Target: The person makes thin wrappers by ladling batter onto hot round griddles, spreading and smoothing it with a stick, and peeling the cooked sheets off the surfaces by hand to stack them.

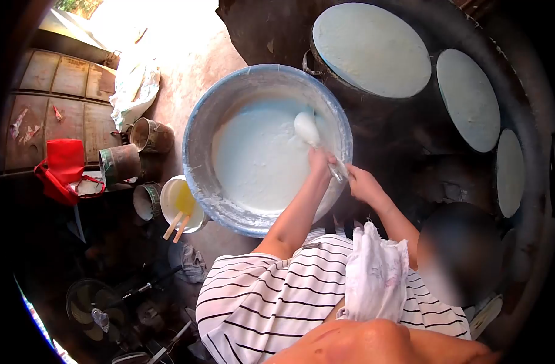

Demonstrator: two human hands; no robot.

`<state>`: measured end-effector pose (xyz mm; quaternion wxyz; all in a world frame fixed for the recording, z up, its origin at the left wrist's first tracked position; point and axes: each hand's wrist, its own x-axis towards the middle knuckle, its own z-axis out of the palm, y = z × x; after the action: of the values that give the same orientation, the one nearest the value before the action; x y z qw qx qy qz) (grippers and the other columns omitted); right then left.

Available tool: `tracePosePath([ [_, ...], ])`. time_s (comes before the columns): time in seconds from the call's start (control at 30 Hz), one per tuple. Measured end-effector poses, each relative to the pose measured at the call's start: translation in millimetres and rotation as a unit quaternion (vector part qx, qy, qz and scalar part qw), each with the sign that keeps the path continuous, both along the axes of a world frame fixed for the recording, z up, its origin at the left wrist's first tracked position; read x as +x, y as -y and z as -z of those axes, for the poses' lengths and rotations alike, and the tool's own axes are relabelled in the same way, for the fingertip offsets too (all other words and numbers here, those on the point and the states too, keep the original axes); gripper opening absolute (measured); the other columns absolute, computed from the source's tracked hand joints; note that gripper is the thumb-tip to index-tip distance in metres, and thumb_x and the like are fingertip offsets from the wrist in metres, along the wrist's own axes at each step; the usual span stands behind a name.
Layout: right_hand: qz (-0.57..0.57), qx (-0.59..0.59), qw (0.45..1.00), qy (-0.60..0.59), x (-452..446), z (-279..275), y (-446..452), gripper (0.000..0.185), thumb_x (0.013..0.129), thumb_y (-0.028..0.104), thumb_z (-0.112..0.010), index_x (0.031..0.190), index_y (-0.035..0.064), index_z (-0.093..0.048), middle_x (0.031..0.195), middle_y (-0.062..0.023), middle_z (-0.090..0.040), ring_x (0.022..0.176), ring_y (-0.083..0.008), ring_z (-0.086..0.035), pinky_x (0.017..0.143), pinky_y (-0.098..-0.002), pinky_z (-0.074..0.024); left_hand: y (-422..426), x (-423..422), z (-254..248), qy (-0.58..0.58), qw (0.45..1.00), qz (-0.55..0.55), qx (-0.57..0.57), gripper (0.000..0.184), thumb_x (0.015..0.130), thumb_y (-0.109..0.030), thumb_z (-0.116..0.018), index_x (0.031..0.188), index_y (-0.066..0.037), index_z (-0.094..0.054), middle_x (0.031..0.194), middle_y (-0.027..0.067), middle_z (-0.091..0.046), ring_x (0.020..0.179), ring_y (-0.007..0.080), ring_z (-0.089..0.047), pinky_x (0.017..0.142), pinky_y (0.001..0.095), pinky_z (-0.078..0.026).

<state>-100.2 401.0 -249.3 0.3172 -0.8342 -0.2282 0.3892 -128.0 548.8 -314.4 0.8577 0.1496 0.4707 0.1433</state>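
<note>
A large blue-rimmed tub [191,145] stands in front of me, with smooth white material [259,164] inside it. Over its right side my left hand [320,160] is closed round the narrow neck of what looks like a small white plastic bag [306,127]. The bag's rounded, full end points up and away, above the white material. Its crumpled, shiny tail comes out below my left hand, where the fingers of my right hand [363,184] pinch it near the tub's rim.
Big round white surfaces [371,48] line the dark right side. Left of the tub are a white bucket [198,221] with two wooden handles, several worn metal pails [153,134] and a red bag [65,161]. A fan [95,309] stands at lower left.
</note>
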Motion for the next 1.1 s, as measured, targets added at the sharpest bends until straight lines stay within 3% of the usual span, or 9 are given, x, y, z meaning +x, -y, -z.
tracePosePath([
  [0.1,0.134,0.016,0.961,-0.240,-13.0,-61.4,5.4,0.041,0.095,0.013,-0.041,0.136,0.0100,-0.043,0.061,-0.0038,-0.047,0.041,-0.0081,-0.040,0.036,-0.0232,-0.0332,3.6,-6.1,-32.6,0.076,0.984,-0.092,-0.133,0.007,0.096,-0.012,-0.039,0.088,-0.012,-0.041,0.061,-0.0025,-0.034,0.046,0.0070,-0.034,0.038,0.0206,-0.030],
  [0.2,0.153,0.135,0.914,-0.350,-18.5,-81.3,23.8,0.045,0.096,0.013,-0.039,0.141,0.0121,-0.033,0.059,-0.0008,-0.044,0.041,-0.0074,-0.038,0.036,-0.0206,-0.0309,-4.0,-23.7,-77.4,0.294,0.894,-0.099,-0.322,0.014,0.098,-0.018,-0.039,0.086,-0.012,-0.041,0.061,-0.0036,-0.033,0.046,0.0057,-0.035,0.037,0.0207,-0.031],
  [0.33,0.143,0.322,0.798,-0.489,-32.6,-115.6,34.7,0.046,0.097,0.013,-0.041,0.142,0.0141,-0.030,0.058,-0.0015,-0.044,0.039,-0.0073,-0.038,0.034,-0.0207,-0.0303,-3.2,-49.4,-190.3,0.439,0.847,-0.008,-0.298,0.037,0.099,-0.027,-0.039,0.066,-0.010,-0.036,0.049,-0.0041,-0.031,0.037,0.0064,-0.030,0.034,0.0205,-0.031],
  [0.63,-0.012,0.589,0.715,-0.376,-21.6,-292.5,-5.1,0.040,0.099,0.018,-0.040,0.139,0.0164,-0.039,0.056,-0.0032,-0.047,0.037,-0.0066,-0.035,0.034,-0.0200,-0.0283,-37.3,-55.7,-420.7,0.682,0.705,0.182,-0.066,0.029,0.098,-0.016,-0.040,0.071,-0.008,-0.036,0.049,-0.0028,-0.035,0.034,0.0047,-0.032,0.033,0.0195,-0.035],
  [0.67,-0.033,0.608,0.708,-0.358,-21.1,-298.5,-7.5,0.040,0.099,0.018,-0.040,0.139,0.0165,-0.039,0.056,-0.0037,-0.047,0.036,-0.0067,-0.036,0.034,-0.0203,-0.0286,-43.3,-57.8,-431.5,0.694,0.673,0.234,-0.108,0.036,0.098,-0.030,-0.040,0.070,-0.009,-0.037,0.050,-0.0009,-0.036,0.037,0.0075,-0.031,0.036,0.0221,-0.032],
  [0.8,-0.033,0.615,0.680,-0.398,-33.0,-226.0,-9.4,0.044,0.098,0.022,-0.042,0.141,0.0155,-0.035,0.058,-0.0080,-0.054,0.035,-0.0086,-0.040,0.033,-0.0218,-0.0318,-68.7,-80.2,-379.1,0.634,0.730,0.221,-0.129,0.031,0.100,-0.023,-0.036,0.071,-0.011,-0.036,0.051,-0.0043,-0.033,0.035,0.0038,-0.033,0.033,0.0181,-0.034],
  [0.87,0.119,0.479,0.767,-0.409,-48.6,-195.6,5.5,0.040,0.097,0.017,-0.040,0.137,0.0108,-0.040,0.055,-0.0030,-0.047,0.036,-0.0078,-0.037,0.034,-0.0202,-0.0304,-82.1,-92.7,-328.1,0.463,0.840,0.189,-0.210,0.032,0.100,-0.026,-0.035,0.073,-0.011,-0.036,0.054,-0.0045,-0.032,0.037,0.0041,-0.032,0.033,0.0190,-0.033],
  [0.93,0.151,0.438,0.783,-0.415,-62.5,-190.8,39.6,0.037,0.096,0.016,-0.040,0.132,0.0089,-0.045,0.055,-0.0012,-0.045,0.035,-0.0058,-0.033,0.033,-0.0193,-0.0279,-82.8,-109.5,-313.0,0.388,0.836,0.195,-0.334,0.032,0.100,-0.028,-0.037,0.073,-0.010,-0.038,0.056,-0.0046,-0.031,0.040,0.0045,-0.030,0.034,0.0206,-0.031],
  [1.1,0.282,0.523,0.698,-0.400,-90.1,-132.3,105.3,0.034,0.098,0.017,-0.039,0.132,0.0138,-0.045,0.053,-0.0015,-0.045,0.034,-0.0059,-0.033,0.032,-0.0196,-0.0311,-16.9,-62.6,-270.4,0.306,0.848,0.316,-0.296,0.033,0.100,-0.025,-0.037,0.071,-0.010,-0.037,0.058,-0.0029,-0.033,0.041,0.0054,-0.029,0.037,0.0204,-0.032],
])
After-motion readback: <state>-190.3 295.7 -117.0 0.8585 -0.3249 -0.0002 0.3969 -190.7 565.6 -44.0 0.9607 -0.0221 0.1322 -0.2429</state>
